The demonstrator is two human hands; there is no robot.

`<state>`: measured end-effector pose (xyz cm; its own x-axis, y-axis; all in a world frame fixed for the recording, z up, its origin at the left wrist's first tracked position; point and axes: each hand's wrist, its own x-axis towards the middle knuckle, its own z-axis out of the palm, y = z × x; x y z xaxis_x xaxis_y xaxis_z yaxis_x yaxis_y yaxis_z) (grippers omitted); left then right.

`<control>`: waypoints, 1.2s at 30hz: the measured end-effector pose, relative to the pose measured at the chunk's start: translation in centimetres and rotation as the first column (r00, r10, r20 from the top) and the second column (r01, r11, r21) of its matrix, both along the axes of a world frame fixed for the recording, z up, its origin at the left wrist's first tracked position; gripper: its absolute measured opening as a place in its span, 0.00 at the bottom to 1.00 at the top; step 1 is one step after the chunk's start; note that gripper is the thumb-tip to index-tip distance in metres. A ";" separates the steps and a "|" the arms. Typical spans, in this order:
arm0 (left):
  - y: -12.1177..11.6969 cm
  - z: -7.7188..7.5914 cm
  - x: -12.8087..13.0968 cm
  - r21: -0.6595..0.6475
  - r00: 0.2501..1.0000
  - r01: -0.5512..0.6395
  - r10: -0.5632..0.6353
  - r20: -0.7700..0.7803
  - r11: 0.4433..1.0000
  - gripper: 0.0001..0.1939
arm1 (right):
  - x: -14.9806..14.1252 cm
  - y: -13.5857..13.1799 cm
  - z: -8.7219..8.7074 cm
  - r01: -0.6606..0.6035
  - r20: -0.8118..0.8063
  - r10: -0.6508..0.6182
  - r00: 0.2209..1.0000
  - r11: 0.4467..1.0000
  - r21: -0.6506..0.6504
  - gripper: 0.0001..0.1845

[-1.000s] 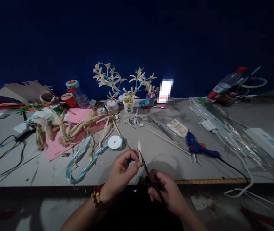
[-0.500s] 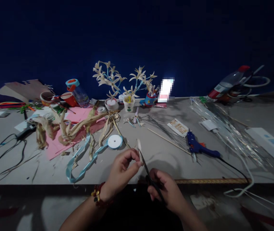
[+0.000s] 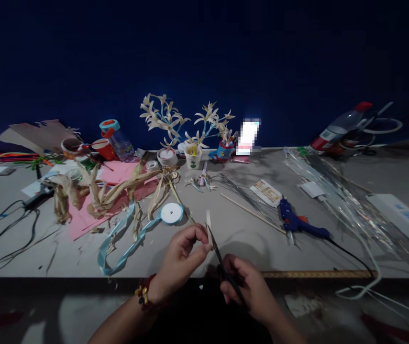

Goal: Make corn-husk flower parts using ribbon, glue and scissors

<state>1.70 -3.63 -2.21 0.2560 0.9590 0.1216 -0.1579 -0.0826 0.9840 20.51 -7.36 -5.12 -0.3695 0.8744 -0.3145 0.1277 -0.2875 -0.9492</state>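
Between thumb and fingers, my left hand pinches a small pale strip, which looks like corn husk and points upward. My right hand is closed round the handles of black scissors. Their blades lie against the strip, right at my left fingertips. Just beyond my left hand lies a spool of light blue ribbon, its loose end looping toward the table's front edge. Dried corn husks are heaped to the left on pink paper.
At the back, husk flowers stand in cups beside a bright phone screen. A blue glue gun lies on the right with its cord over the edge. Thin wires, a power strip and a tilted bottle are nearby.
Both hands stay almost in place, still holding the strip and the scissors. The strip's tip stands slightly straighter. The whole view has shifted down a little.
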 end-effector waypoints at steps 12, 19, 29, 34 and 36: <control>0.1 -0.1 -0.1 0.006 1.000 0.014 -0.014 0.018 1.000 0.08 | 0.3 -0.1 0.0 -0.023 0.027 0.022 0.999 0.999 0.032 0.35; 0.1 -0.1 -0.1 -0.006 0.999 0.033 -0.033 0.030 0.999 0.08 | 0.3 0.1 0.0 -0.032 0.009 0.031 0.999 0.999 0.018 0.36; 0.5 0.0 -0.3 -0.015 0.998 0.063 -0.063 0.010 0.998 0.10 | 0.5 -0.3 -1.2 -0.037 -0.018 0.038 0.999 0.998 0.052 0.34; 1.0 0.0 -0.2 -0.016 0.996 0.088 -0.088 0.017 0.996 0.12 | 0.6 -0.2 -1.1 -0.038 -0.022 0.040 0.999 0.998 0.056 0.34; 1.1 0.0 -0.2 -0.019 0.995 0.096 -0.095 0.030 0.995 0.12 | 0.7 -0.1 -1.1 -0.038 -0.003 0.038 0.999 0.997 0.062 0.34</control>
